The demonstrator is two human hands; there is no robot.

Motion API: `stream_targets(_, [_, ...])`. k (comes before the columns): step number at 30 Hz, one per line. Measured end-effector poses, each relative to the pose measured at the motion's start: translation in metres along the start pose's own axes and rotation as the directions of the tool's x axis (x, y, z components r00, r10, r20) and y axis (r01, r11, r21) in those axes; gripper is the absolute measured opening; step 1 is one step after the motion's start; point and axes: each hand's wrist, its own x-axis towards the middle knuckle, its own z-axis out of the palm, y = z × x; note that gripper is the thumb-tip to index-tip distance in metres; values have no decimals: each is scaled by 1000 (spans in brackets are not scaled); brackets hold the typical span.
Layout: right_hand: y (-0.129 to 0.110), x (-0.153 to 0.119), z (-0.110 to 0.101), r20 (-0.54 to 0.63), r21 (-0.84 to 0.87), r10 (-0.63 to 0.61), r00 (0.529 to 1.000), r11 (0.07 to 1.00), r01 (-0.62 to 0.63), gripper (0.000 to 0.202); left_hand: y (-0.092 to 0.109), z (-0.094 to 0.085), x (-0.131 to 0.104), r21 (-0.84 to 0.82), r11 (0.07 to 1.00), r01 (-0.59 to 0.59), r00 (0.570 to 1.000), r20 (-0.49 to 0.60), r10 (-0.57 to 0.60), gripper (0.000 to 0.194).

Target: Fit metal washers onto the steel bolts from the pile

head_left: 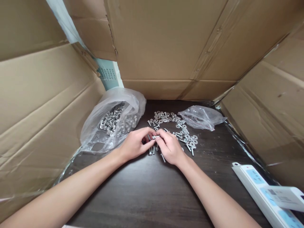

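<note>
Between my two hands a small silver bolt lies sideways, with a washer or nut on it that is too small to make out. The fingertips of my left hand pinch its left end. Thumb and fingers of my right hand close on its right end. Under and around the fingers, loose bolts rest on the dark table. Behind and right of my hands spread many washers, nuts and bolts in a loose pile.
An open clear plastic bag full of bolts stands at the left. A flattened plastic bag lies at the back right. A white power strip with a plug sits at the right front. Cardboard walls surround the table.
</note>
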Motion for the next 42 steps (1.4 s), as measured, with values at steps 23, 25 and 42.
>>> stream_targets(23, [-1,0,0,-6,26,13,1000,1000,-13,15,-2,0,-1,-7,1000,-2,1000,25,3,8])
stream_targets(25, [0,0,0,-4,29,12,1000,999,-12,16,-1,0,-2,-6,1000,-4,1000,24,4,7])
stream_targets(42, [1,0,2,-11,24,-2,1000,1000,3,18,-2,1,-3,-13,1000,17,1000,10,-17,16])
